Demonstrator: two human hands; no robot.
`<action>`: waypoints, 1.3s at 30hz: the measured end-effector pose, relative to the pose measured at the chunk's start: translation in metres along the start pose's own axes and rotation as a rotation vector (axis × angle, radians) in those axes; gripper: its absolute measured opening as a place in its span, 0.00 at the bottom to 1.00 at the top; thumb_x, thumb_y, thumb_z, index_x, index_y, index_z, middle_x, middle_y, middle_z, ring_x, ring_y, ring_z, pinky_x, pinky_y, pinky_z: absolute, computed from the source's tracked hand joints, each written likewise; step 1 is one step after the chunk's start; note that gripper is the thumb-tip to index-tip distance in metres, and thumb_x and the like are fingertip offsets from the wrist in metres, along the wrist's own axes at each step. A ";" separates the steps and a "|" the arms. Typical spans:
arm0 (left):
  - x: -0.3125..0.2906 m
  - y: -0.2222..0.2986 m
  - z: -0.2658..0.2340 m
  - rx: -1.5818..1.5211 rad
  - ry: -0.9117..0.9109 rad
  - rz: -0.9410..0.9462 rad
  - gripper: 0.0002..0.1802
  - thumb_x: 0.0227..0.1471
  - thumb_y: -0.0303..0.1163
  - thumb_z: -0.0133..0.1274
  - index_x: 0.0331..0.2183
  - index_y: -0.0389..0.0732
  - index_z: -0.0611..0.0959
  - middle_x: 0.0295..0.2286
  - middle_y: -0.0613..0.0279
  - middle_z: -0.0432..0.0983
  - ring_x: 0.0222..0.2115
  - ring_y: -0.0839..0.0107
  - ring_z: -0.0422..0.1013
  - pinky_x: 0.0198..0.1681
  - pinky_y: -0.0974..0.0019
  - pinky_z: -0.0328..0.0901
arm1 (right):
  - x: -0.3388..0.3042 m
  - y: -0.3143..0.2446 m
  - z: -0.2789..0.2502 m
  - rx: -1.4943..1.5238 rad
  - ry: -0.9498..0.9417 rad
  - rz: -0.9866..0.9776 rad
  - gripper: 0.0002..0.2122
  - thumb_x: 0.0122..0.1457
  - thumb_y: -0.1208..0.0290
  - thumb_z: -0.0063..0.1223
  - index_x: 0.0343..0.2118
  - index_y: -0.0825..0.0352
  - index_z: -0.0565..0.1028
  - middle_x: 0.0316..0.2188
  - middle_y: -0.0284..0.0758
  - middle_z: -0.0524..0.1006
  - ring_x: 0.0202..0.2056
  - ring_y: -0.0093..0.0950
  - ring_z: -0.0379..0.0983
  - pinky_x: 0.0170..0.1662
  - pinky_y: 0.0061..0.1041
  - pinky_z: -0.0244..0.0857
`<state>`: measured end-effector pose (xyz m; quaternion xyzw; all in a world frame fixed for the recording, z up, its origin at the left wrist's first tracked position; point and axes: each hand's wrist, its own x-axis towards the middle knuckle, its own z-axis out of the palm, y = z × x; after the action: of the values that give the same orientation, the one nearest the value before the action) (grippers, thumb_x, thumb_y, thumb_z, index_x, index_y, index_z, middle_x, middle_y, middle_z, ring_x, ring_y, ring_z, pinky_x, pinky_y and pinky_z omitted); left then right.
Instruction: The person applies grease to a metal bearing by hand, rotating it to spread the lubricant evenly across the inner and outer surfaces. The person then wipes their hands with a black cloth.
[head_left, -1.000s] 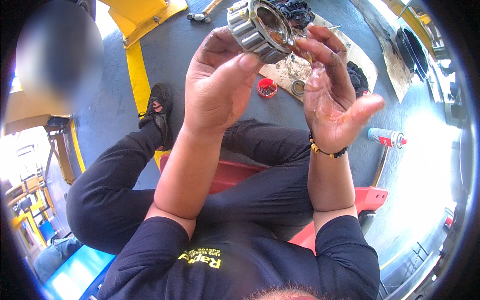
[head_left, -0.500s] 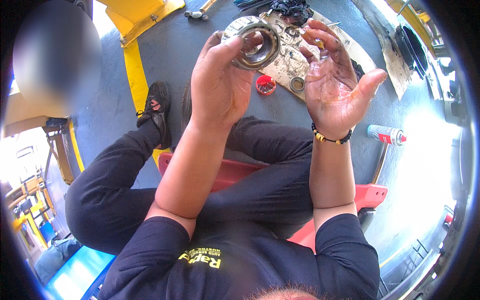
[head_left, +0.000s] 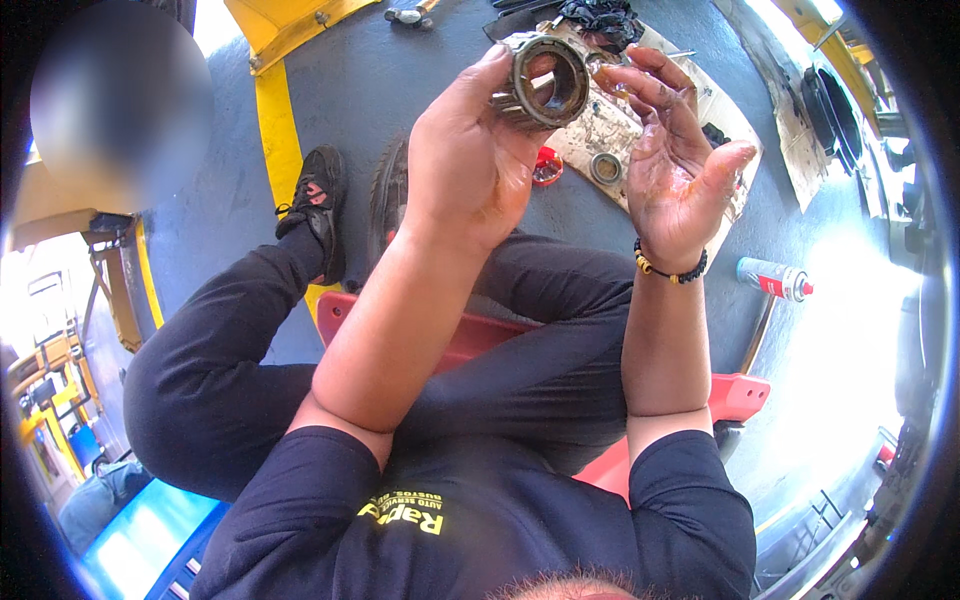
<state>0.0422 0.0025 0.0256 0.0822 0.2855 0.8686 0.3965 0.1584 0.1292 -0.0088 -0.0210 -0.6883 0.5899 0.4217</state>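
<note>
My left hand (head_left: 470, 150) is closed around a metal roller bearing (head_left: 528, 112), holding it up with the round bore facing me. Rollers show along its side, and part of a finger is visible through the hole. My right hand (head_left: 678, 165) is beside it with palm up, thumb out and fingers partly curled. Shiny amber grease coats its palm and fingers. The right fingertips are close to the bearing's right rim; whether they touch it I cannot tell. A beaded bracelet (head_left: 672, 270) circles my right wrist.
Beyond my hands, stained cardboard (head_left: 585, 140) lies on the floor with a metal ring (head_left: 605, 168) and black plastic (head_left: 600, 22). A red lid-like dish (head_left: 547, 167) is partly hidden. A spray can (head_left: 775, 279) lies to the right, a hammer (head_left: 410, 16) at the far side. A red creeper (head_left: 480, 345) is beneath me.
My left hand has moved right with the bearing, turning its bore more toward me. My right hand's fingers have curled in nearer the bearing.
</note>
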 end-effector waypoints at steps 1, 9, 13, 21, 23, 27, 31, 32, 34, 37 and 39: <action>-0.001 0.000 -0.001 -0.039 -0.036 0.012 0.18 0.70 0.33 0.40 0.49 0.28 0.75 0.46 0.45 0.78 0.52 0.55 0.74 0.60 0.46 0.67 | 0.000 0.000 -0.001 -0.044 -0.012 -0.007 0.45 0.69 0.35 0.14 0.55 0.77 0.75 0.62 0.47 0.64 0.61 0.38 0.63 0.66 0.38 0.51; -0.003 0.000 0.000 -0.197 -0.232 0.108 0.16 0.69 0.30 0.43 0.48 0.26 0.77 0.47 0.45 0.77 0.51 0.58 0.75 0.61 0.53 0.65 | -0.004 -0.001 0.000 -0.238 -0.062 -0.104 0.32 0.75 0.50 0.24 0.56 0.74 0.76 0.62 0.47 0.65 0.65 0.38 0.60 0.69 0.41 0.49; -0.004 -0.002 0.006 -0.165 -0.196 0.147 0.16 0.69 0.31 0.44 0.48 0.27 0.77 0.47 0.46 0.78 0.50 0.59 0.75 0.60 0.53 0.66 | -0.004 -0.001 0.008 -0.178 -0.055 -0.136 0.32 0.75 0.49 0.23 0.56 0.72 0.77 0.62 0.45 0.66 0.65 0.37 0.59 0.69 0.41 0.47; -0.007 -0.004 0.007 -0.163 -0.217 0.179 0.14 0.69 0.32 0.45 0.46 0.30 0.78 0.46 0.47 0.78 0.49 0.60 0.75 0.58 0.54 0.67 | -0.006 -0.009 0.021 -0.146 -0.028 -0.162 0.39 0.72 0.42 0.18 0.52 0.71 0.79 0.62 0.44 0.66 0.64 0.36 0.59 0.69 0.40 0.45; -0.005 -0.007 0.002 -0.173 -0.232 0.224 0.14 0.69 0.31 0.44 0.47 0.30 0.78 0.47 0.48 0.78 0.50 0.60 0.75 0.58 0.54 0.66 | -0.008 -0.012 0.023 -0.131 -0.052 -0.146 0.42 0.71 0.38 0.15 0.52 0.72 0.79 0.61 0.46 0.66 0.63 0.38 0.59 0.68 0.40 0.47; -0.007 -0.004 0.009 -0.134 -0.194 0.330 0.15 0.68 0.33 0.48 0.47 0.31 0.79 0.43 0.51 0.81 0.45 0.63 0.78 0.53 0.57 0.71 | -0.009 -0.017 0.019 -0.028 -0.040 -0.115 0.46 0.70 0.36 0.11 0.50 0.75 0.79 0.60 0.49 0.66 0.62 0.40 0.60 0.65 0.41 0.53; -0.001 0.000 -0.016 0.004 -0.248 0.391 0.13 0.67 0.27 0.47 0.48 0.31 0.79 0.48 0.50 0.80 0.52 0.60 0.74 0.63 0.50 0.63 | -0.002 -0.023 0.008 -0.313 0.005 -0.098 0.52 0.62 0.27 0.07 0.50 0.70 0.81 0.59 0.44 0.65 0.60 0.35 0.61 0.64 0.37 0.50; -0.001 0.000 -0.016 0.023 -0.256 0.403 0.12 0.67 0.27 0.47 0.48 0.31 0.80 0.47 0.50 0.80 0.52 0.60 0.75 0.63 0.50 0.63 | -0.001 -0.022 0.008 -0.332 0.001 -0.096 0.53 0.60 0.25 0.06 0.50 0.70 0.81 0.59 0.43 0.65 0.60 0.35 0.61 0.64 0.37 0.51; -0.002 -0.001 -0.015 0.057 -0.279 0.401 0.12 0.67 0.26 0.47 0.47 0.31 0.80 0.47 0.50 0.80 0.52 0.60 0.75 0.62 0.50 0.63 | 0.000 -0.022 0.006 -0.376 -0.003 -0.090 0.56 0.57 0.21 0.04 0.49 0.68 0.81 0.59 0.42 0.65 0.59 0.36 0.62 0.63 0.37 0.52; -0.003 -0.005 -0.014 0.086 -0.310 0.380 0.12 0.67 0.26 0.47 0.48 0.30 0.79 0.48 0.49 0.80 0.52 0.60 0.75 0.62 0.50 0.63 | -0.001 -0.022 0.003 -0.438 -0.013 -0.080 0.58 0.55 0.21 0.01 0.48 0.69 0.81 0.60 0.43 0.64 0.61 0.36 0.61 0.64 0.39 0.53; -0.004 -0.007 -0.013 0.085 -0.316 0.378 0.12 0.67 0.26 0.47 0.48 0.30 0.79 0.48 0.48 0.79 0.52 0.60 0.75 0.61 0.50 0.64 | -0.002 -0.021 0.002 -0.453 -0.020 -0.078 0.58 0.55 0.21 0.00 0.47 0.69 0.82 0.60 0.43 0.63 0.61 0.36 0.62 0.64 0.39 0.54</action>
<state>0.0451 -0.0022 0.0114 0.2857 0.2360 0.8909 0.2627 0.1689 0.1202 0.0078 -0.0826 -0.8076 0.4040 0.4216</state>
